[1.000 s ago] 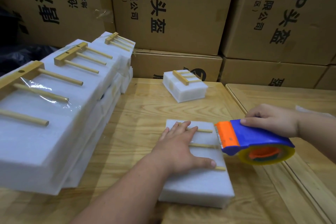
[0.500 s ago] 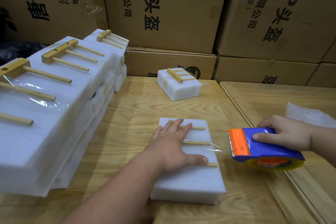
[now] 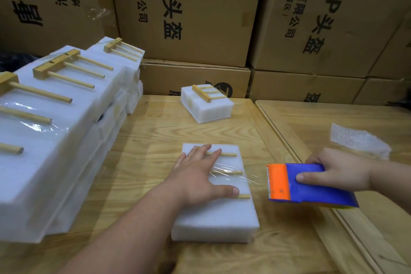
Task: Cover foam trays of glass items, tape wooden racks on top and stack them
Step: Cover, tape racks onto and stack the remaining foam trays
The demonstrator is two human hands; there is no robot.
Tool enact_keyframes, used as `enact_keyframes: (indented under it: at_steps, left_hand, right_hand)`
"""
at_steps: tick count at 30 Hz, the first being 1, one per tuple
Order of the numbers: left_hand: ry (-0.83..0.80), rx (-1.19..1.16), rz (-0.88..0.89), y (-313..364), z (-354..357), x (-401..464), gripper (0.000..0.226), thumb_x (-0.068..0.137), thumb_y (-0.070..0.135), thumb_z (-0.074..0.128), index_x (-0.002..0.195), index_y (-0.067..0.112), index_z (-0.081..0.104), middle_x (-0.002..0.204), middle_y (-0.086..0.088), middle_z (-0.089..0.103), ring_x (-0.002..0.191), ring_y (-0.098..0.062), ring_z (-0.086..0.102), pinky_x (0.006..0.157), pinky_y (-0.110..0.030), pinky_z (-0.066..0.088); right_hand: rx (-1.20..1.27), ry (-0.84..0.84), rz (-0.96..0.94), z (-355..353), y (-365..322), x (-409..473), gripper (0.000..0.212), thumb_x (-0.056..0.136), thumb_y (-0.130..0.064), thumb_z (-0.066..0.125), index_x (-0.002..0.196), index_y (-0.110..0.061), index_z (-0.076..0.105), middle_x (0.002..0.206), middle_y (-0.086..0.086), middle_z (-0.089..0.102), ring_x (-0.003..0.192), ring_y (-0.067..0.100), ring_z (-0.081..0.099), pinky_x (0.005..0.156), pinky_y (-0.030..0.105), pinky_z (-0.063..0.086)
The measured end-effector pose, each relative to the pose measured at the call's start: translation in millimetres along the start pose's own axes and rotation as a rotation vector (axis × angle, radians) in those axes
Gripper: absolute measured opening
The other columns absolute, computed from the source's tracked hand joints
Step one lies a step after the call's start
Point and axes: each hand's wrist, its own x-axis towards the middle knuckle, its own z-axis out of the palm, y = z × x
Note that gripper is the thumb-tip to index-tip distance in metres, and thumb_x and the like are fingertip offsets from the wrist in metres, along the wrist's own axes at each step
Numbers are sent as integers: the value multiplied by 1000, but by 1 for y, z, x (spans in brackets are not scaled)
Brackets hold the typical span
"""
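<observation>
Now left hand (image 3: 195,176) flat on wooden rack (image 3: 231,172), tape dispenser (image 3: 298,187) in right hand (image 3: 333,171)

**Cartons, tables and a scrap of wrap**

A light wooden table with a raised rim (image 3: 151,140) fills the foreground and serves as the landmark. Behind its far edge rises a wall of large brown cardboard cartons printed with black Chinese characters (image 3: 191,13), stacked several high, with flatter brown cartons (image 3: 193,78) in the bottom row touching the table's back edge. Just beside the table's right side stands a second light wooden table (image 3: 315,122), the two rims running parallel. On that second table, well right of the landmark, lies a crumpled sheet of clear bubble wrap (image 3: 358,140). Beyond the landmark's far left corner, something dark is partly hidden
</observation>
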Motion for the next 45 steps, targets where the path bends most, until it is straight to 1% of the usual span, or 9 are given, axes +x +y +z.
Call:
enact_keyframes:
  at_steps: [5, 10, 15, 20, 27, 31, 36, 40, 45]
  left_hand:
    - [5, 0, 15, 0, 1, -1, 111, 62, 95, 51, 156, 53, 9, 166, 22, -7, 154, -8, -14, 121, -36, -14]
    - [6, -20, 24, 0, 1, -2, 103, 56, 97, 46, 148, 66, 11, 166, 22, -8, 153, -7, -18, 119, -34, -17]
    - [3, -49, 14, 0, 1, -3, 103, 54, 98, 47, 146, 68, 13, 166, 23, -9, 152, -5, -21, 119, -33, -19]
    - [-2, -27, 5, 1, 2, -1, 102, 60, 93, 55, 148, 66, 11, 167, 21, -9, 152, -7, -21, 120, -35, -18]
    - [2, -22, 3, -2, 4, 0, 105, 56, 96, 50, 149, 64, 12, 167, 22, -9, 152, -7, -22, 120, -36, -18]
    - [16, -11, 2, -2, 4, 1, 107, 52, 98, 46, 149, 65, 14, 167, 21, -7, 153, -8, -19, 121, -37, -17]
    - [28, 4, -1, -2, 5, 1, 105, 51, 97, 46, 146, 68, 13, 166, 21, -4, 154, -9, -16, 121, -37, -15]
    - [37, 14, 3, -1, 5, 2, 103, 51, 96, 45, 146, 68, 13, 167, 19, -3, 154, -10, -15, 120, -37, -14]
    - [33, 5, 6, -1, 5, 1, 101, 50, 96, 43, 145, 69, 18, 167, 20, -3, 154, -10, -15, 122, -39, -14]
  right_hand:
    - [-102, -44, 109, -22, -24, 20, 64, 69, -83, 66, 76, -20, 69, 65, -13, 71, 57, 1, 66, 57, 22, 46]
    - [-170, -136, 188, -40, -43, 37, 68, 67, -85, 64, 87, -21, 74, 74, -6, 76, 73, 13, 71, 66, 31, 49]
    - [-47, -169, 176, -52, -30, 31, 77, 53, -93, 61, 76, -21, 72, 72, -1, 75, 61, 8, 67, 65, 28, 45]
    - [107, -117, 105, -59, -11, 24, 83, 50, -92, 70, 80, -14, 75, 75, 12, 74, 64, 21, 68, 62, 29, 46]
    - [-159, -166, 225, -48, -44, 32, 84, 45, -99, 59, 72, -21, 71, 65, -7, 73, 56, 3, 66, 66, 27, 47]
    - [-328, -162, 290, -42, -74, 45, 68, 66, -88, 62, 81, -22, 71, 64, -9, 72, 64, 8, 66, 62, 26, 45]
    - [-568, -210, 323, -27, -125, 63, 65, 74, -84, 56, 85, -21, 62, 89, 3, 69, 83, 21, 66, 72, 33, 48]
    - [-735, -191, 320, -14, -166, 73, 34, 95, -53, 47, 91, -22, 59, 95, 3, 62, 80, 19, 58, 73, 35, 45]
    - [-913, -139, 321, 0, -193, 78, 16, 87, -29, 45, 85, -23, 59, 90, 2, 63, 74, 20, 59, 59, 32, 40]
